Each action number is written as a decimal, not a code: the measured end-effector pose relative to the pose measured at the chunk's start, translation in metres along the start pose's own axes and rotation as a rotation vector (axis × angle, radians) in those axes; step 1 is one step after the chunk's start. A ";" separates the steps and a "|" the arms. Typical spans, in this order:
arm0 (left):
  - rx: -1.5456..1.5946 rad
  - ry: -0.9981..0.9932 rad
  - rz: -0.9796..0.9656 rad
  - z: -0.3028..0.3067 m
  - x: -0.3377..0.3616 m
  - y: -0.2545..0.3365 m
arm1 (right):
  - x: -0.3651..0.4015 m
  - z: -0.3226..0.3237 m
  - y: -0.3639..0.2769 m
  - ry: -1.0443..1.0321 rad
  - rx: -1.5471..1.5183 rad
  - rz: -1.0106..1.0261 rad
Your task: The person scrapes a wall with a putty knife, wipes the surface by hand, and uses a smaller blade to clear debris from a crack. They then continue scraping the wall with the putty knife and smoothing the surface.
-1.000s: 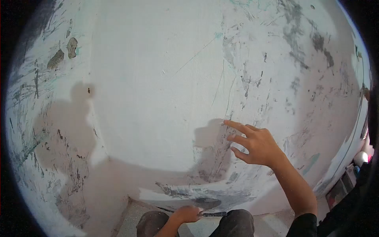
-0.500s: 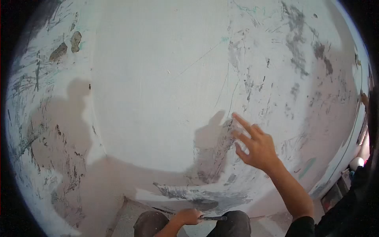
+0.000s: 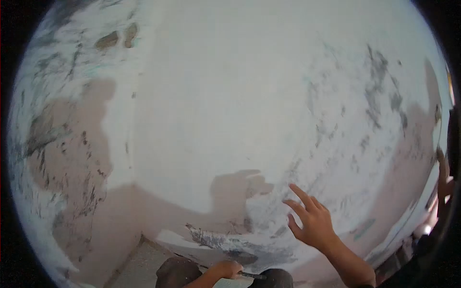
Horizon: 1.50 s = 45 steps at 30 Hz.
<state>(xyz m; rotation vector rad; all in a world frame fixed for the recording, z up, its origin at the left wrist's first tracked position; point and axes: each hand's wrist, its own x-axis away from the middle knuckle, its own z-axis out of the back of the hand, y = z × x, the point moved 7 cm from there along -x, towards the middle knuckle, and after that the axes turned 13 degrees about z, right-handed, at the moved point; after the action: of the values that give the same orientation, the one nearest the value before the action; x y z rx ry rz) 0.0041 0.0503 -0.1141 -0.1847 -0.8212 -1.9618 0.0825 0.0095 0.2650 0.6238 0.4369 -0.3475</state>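
Observation:
My right hand (image 3: 313, 223) is raised in front of the scuffed white wall (image 3: 225, 96), fingers spread and holding nothing. Its fingertips overlap the wall's lower right part, and its shadow (image 3: 230, 194) falls to the left of it. Low between my knees, my left hand (image 3: 228, 270) is closed around a thin dark tool (image 3: 253, 275) that sticks out to the right. The fist hides the rest of the tool, so I cannot tell its kind.
Grey smears (image 3: 377, 91) mark the wall's right side, and a dark patch (image 3: 230, 247) runs along its base. Two chipped holes (image 3: 107, 41) show at upper left, past the inner corner. At the right edge is another person's hand (image 3: 442, 168). Bare floor (image 3: 139, 264) shows beside my knee (image 3: 177, 272).
My view has tilted, so the wall marks sit differently. My right hand has moved lower in view, still spread, and its shadow has changed shape. My left hand keeps hold of the dark tool.

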 end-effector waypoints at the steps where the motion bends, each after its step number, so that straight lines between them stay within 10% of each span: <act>1: 0.055 0.073 -0.104 -0.006 -0.011 -0.001 | -0.002 0.010 -0.007 0.002 0.006 0.044; 8: 0.067 0.286 -0.126 -0.030 -0.065 -0.014 | -0.014 0.079 -0.038 -0.075 0.078 -0.018; 12: 0.489 0.462 -0.170 0.038 0.082 0.004 | -0.035 0.109 -0.049 -0.011 -0.020 -0.019; 16: 0.438 0.290 -0.204 -0.016 0.053 -0.006 | -0.039 0.097 -0.064 0.108 0.021 0.004; 21: 0.576 0.697 -0.114 0.103 0.105 -0.021 | -0.015 0.120 -0.069 0.309 -0.039 0.127; 24: 0.573 0.656 -0.168 0.082 0.094 -0.012 | 0.040 0.150 -0.050 -0.138 0.015 -0.116; 31: 0.243 0.613 0.036 0.073 0.085 -0.024 | 0.004 0.218 -0.089 0.775 -0.898 0.455; 38: 0.224 0.462 0.058 0.070 0.074 -0.011 | 0.027 0.169 -0.075 0.932 -1.176 0.485; 45: 0.190 0.430 0.075 0.063 0.068 -0.015 | 0.026 0.144 -0.067 0.602 -1.576 0.556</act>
<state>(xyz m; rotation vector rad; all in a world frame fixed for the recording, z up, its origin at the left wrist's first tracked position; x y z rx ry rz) -0.0565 0.0445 -0.0429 0.3059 -0.6960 -1.7524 0.1167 -0.1358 0.3243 -0.7420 0.9040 0.7397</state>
